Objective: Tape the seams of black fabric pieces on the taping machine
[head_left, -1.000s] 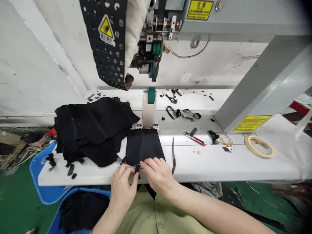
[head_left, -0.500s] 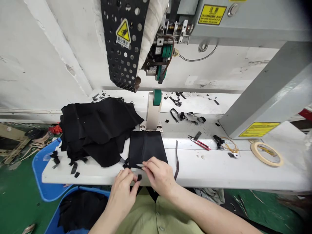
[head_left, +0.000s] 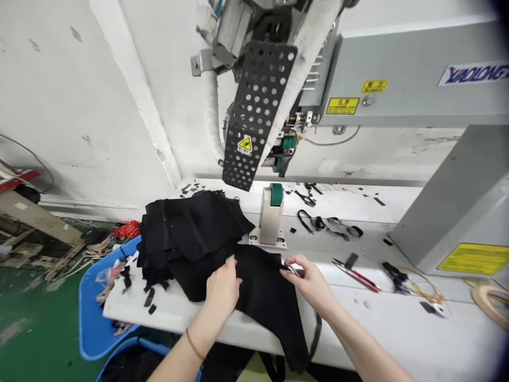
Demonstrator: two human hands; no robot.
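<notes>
Your left hand (head_left: 221,284) lies palm down on the black fabric panel (head_left: 265,297), forearm coming up from the lower edge of the view, a thin red band around the wrist. Its fingers (head_left: 229,263) are stretched forward and close together, pressing the cloth flat near its far left edge rather than gripping it. Your right hand (head_left: 308,276) reaches in from the lower right, wrist slightly raised, with thumb and forefinger pinched on the far right corner of the same panel; a small shiny metal piece shows at the fingertips, but you cannot tell from here what it is.

The panel is spread across the white worktop (head_left: 397,323) just in front of the cream machine post with the green roller (head_left: 272,218), and its near end hangs over the worktop's front edge. To its left, touching it, sits the heap of black fabric pieces (head_left: 191,228). Above the post hangs the perforated black metal guard (head_left: 254,114) of the grey machine. Right of your right hand, apart from it, lie the red-handled thread snips (head_left: 357,271), with black strap offcuts (head_left: 326,223) farther back. A blue plastic bin (head_left: 93,313) stands below the worktop's left end.
</notes>
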